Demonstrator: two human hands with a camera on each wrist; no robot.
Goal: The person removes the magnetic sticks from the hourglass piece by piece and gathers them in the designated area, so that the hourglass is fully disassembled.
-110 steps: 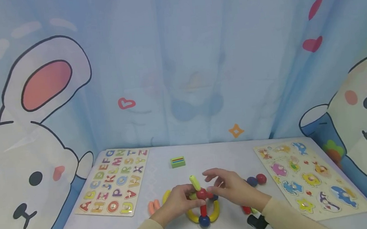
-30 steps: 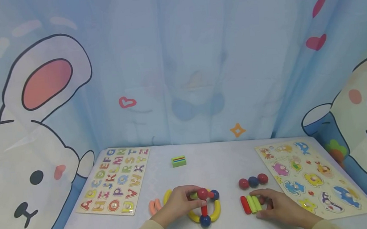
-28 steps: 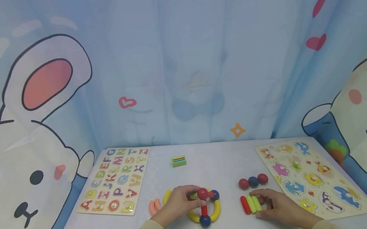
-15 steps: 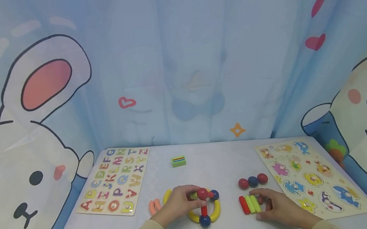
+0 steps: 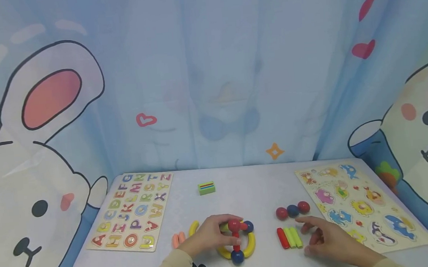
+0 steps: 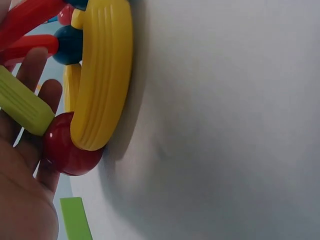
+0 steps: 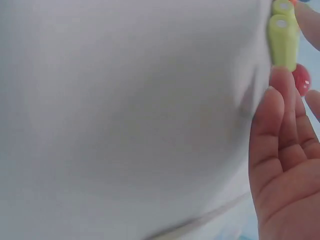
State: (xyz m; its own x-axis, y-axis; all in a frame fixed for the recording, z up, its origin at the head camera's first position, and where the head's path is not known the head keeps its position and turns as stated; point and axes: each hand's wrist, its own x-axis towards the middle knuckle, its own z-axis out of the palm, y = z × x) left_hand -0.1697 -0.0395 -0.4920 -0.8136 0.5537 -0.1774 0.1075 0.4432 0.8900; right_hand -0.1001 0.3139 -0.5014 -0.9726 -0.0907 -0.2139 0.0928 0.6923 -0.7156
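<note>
My left hand point(image 5: 211, 235) grips the upper part of a magnetic stick-and-ball toy frame, its fingers around the back and thumb in front. A red ball point(image 5: 234, 225) tops the frame, and a red stick runs down to a blue ball point(image 5: 237, 257). Curved yellow sticks point(image 5: 250, 247) form its base. In the left wrist view a light-green stick point(image 6: 25, 102) meets a dark red ball point(image 6: 72, 150) near my fingers. My right hand point(image 5: 328, 240) holds nothing, fingers loosely bent, just right of two light-green sticks point(image 5: 294, 237) lying beside a red stick point(image 5: 283, 238).
Behind the sticks sits a row of red and blue balls point(image 5: 292, 211). A letter puzzle board point(image 5: 133, 212) lies left, an animal puzzle board point(image 5: 362, 209) right. A small green block point(image 5: 206, 188) stands at the back. Pinkish-orange sticks point(image 5: 178, 240) lie by my left wrist.
Earlier a light-green stick stood on the top red ball; it now lies in the stick row. My right hand went from the frame to that row, then let go and drew slightly right.
</note>
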